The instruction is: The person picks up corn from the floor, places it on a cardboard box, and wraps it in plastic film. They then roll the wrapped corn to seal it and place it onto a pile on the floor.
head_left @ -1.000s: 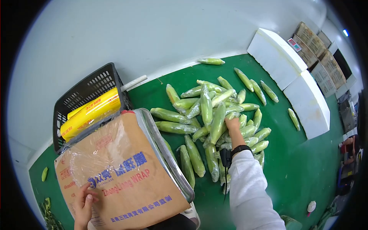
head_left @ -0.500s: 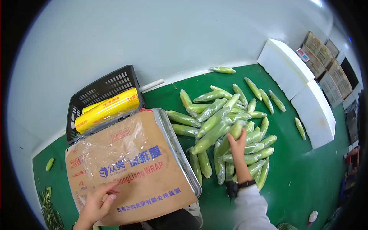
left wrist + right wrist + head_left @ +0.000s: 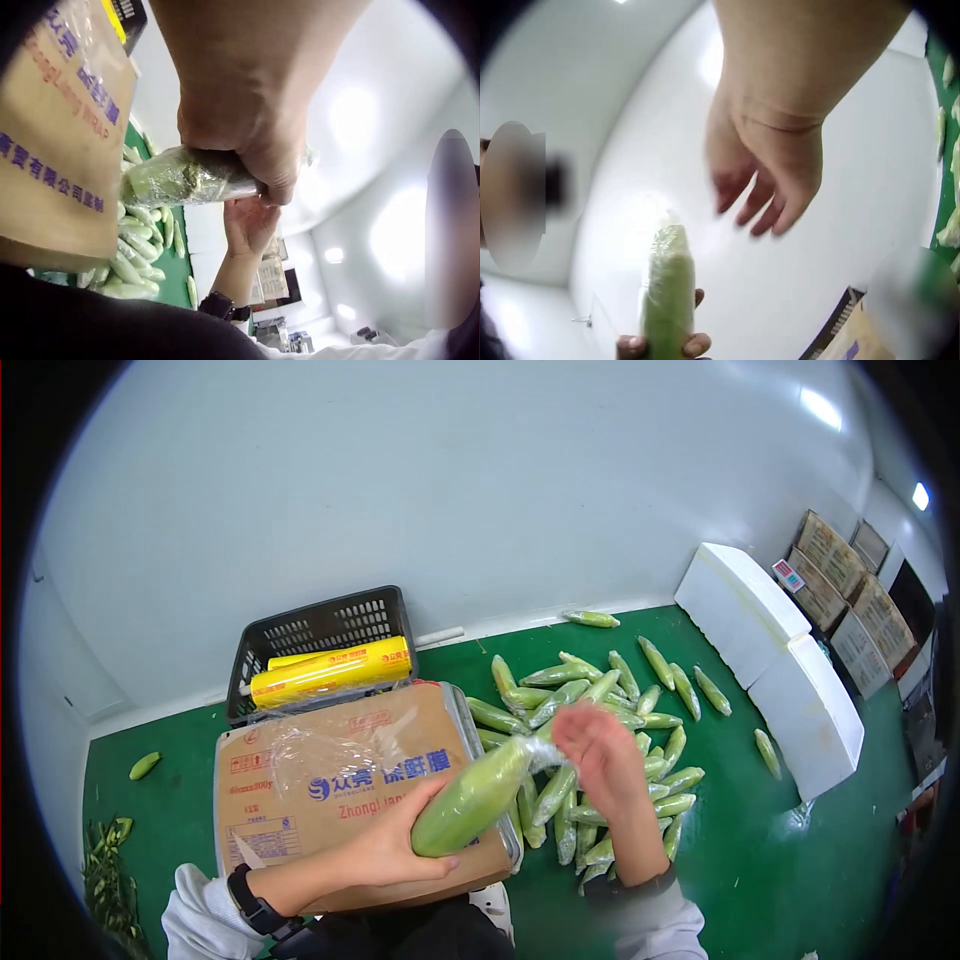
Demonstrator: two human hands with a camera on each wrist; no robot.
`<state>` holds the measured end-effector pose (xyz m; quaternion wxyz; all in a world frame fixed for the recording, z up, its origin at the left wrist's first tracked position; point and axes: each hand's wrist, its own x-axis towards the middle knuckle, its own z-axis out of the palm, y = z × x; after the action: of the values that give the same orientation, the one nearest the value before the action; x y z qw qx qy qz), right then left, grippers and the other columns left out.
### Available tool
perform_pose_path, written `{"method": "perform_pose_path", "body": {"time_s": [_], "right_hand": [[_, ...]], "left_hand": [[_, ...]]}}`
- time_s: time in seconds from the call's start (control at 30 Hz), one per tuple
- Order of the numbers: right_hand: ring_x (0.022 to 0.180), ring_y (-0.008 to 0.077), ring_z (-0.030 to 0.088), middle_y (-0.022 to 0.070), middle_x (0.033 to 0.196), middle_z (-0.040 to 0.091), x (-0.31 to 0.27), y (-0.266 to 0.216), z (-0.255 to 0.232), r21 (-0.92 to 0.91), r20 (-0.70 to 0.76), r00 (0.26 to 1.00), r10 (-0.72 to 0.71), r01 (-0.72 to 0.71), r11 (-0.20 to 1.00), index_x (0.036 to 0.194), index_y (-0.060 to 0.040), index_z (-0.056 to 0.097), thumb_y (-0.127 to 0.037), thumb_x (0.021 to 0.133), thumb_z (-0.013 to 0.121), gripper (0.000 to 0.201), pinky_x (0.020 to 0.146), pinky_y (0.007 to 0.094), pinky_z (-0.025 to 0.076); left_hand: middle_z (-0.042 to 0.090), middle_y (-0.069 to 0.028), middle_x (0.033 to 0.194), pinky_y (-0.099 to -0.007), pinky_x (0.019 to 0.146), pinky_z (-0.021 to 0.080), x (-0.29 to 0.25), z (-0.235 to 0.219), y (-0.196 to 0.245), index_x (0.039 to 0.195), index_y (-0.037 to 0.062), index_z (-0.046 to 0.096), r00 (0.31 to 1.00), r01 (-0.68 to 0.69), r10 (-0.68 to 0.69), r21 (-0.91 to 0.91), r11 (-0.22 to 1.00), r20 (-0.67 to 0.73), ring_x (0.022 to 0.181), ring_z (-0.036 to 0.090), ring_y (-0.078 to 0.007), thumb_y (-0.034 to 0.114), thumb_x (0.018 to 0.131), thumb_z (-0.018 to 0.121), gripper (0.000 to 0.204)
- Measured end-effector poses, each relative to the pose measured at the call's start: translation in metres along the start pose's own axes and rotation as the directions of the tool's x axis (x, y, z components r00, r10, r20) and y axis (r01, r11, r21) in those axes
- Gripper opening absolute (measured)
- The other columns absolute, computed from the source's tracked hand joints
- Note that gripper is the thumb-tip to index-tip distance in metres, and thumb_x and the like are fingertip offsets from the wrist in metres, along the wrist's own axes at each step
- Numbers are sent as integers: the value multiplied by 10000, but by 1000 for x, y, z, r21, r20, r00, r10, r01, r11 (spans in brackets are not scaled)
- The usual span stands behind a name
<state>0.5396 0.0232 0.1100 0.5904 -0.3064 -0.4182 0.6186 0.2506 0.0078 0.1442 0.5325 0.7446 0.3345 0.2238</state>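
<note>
My left hand (image 3: pixel 388 848) grips the thick end of an ear of corn (image 3: pixel 472 800) in its green husk, over the front of the cardboard-topped wrapping stand (image 3: pixel 290 790). Clear plastic film covers the ear, and a loose twist of film sticks out at its far tip. Blurred in the head view, my right hand (image 3: pixel 605 760) is beside that tip. The right wrist view shows the right hand's fingers loosely bent and apart from the ear (image 3: pixel 669 289). From the left wrist, crinkled film shows along the ear (image 3: pixel 169 178).
Many film-wrapped ears (image 3: pixel 560 790) are piled on the green table (image 3: pixel 760 880) right of the stand. A black basket (image 3: pixel 325 615) with yellow film rolls (image 3: pixel 335 678) stands behind it. White foam blocks (image 3: pixel 745 610) line the back right. Leaf scraps (image 3: pixel 110 880) lie far left.
The right hand lifted an ear from the pile and brought it left. The left hand rose off the cardboard and now holds that ear; the right hand has let go.
</note>
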Motion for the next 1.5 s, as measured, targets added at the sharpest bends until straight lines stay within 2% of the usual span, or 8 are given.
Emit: {"method": "perform_pose_path", "body": {"time_s": [0.47, 0.67, 0.77, 0.97, 1.07, 1.23, 1.4, 1.5], "right_hand": [[693, 210, 621, 98, 721, 582, 22, 48, 113, 404, -45, 998, -37, 52, 913, 831, -32, 511, -406, 1022, 363, 445, 667, 351, 527], [730, 244, 625, 96, 736, 572, 27, 54, 97, 374, 42, 999, 28, -42, 927, 900, -78, 480, -381, 1012, 414, 330, 676, 390, 541], [765, 249, 627, 89, 756, 581, 34, 58, 84, 445, -198, 978, 67, 29, 895, 900, -86, 484, -381, 1011, 413, 323, 731, 415, 544], [629, 176, 473, 17, 604, 384, 28, 64, 67, 586, -24, 995, -101, 95, 805, 558, -131, 358, -498, 999, 347, 574, 857, 498, 507], [610, 207, 510, 29, 592, 401, 34, 54, 69, 573, -209, 978, 11, 113, 812, 560, -125, 338, -507, 987, 384, 575, 780, 457, 505], [1139, 255, 548, 144, 1218, 536, 11, 80, 92, 662, -305, 952, -27, 232, 712, 1311, -44, 371, -525, 931, 495, 626, 1028, 469, 413], [999, 269, 599, 140, 1097, 568, -31, 141, 9, 537, -177, 965, 194, -70, 841, 1279, -75, 395, -422, 909, 582, 541, 851, 451, 507], [847, 257, 607, 121, 974, 563, -11, 129, -94, 465, -582, 737, 344, -46, 884, 1197, -104, 395, -272, 892, 628, 419, 709, 416, 534]], "left_hand": [[507, -170, 1219, -372, 988, 419, -20, -2, -16, 1419, 27, 248, 999, 47, -47, 44, 998, 4, 1181, 508, -257, 163, 743, 748, 851], [471, -169, 1270, -390, 1007, 391, -13, -13, -12, 1428, 30, 226, 856, 492, -304, -474, 730, 419, 1225, 464, -282, 117, 822, 692, 769], [488, -188, 1233, -391, 999, 401, -13, -13, -27, 1398, 4, 273, 1000, 12, -8, 112, 994, -28, 1178, 500, -269, 204, 868, 673, 694], [449, -191, 1328, -377, 1043, 347, -27, -22, -23, 1400, -4, 284, 941, 281, -249, -119, 952, 232, 1265, 434, -285, 253, 921, 596, 627], [426, -198, 1369, -379, 1053, 334, -21, -18, -30, 1407, -13, 272, 982, 116, -114, -1, 993, 153, 1294, 413, -287, 245, 930, 580, 624], [423, -208, 1373, -386, 1036, 359, -5, -2, -23, 1428, -10, 259, 998, 58, -58, -1, 998, -11, 1273, 433, -285, 240, 945, 546, 615], [463, -225, 1326, -361, 1021, 381, 3, -36, -20, 1366, -7, 410, 966, -113, -32, 533, 839, 255, 1246, 474, -312, 222, 958, 517, 480], [565, -155, 1206, -347, 950, 442, -44, -73, -48, 1310, 0, 486, 967, 255, -250, 178, 950, -49, 1093, 569, -242, 193, 962, 492, 398]]}}
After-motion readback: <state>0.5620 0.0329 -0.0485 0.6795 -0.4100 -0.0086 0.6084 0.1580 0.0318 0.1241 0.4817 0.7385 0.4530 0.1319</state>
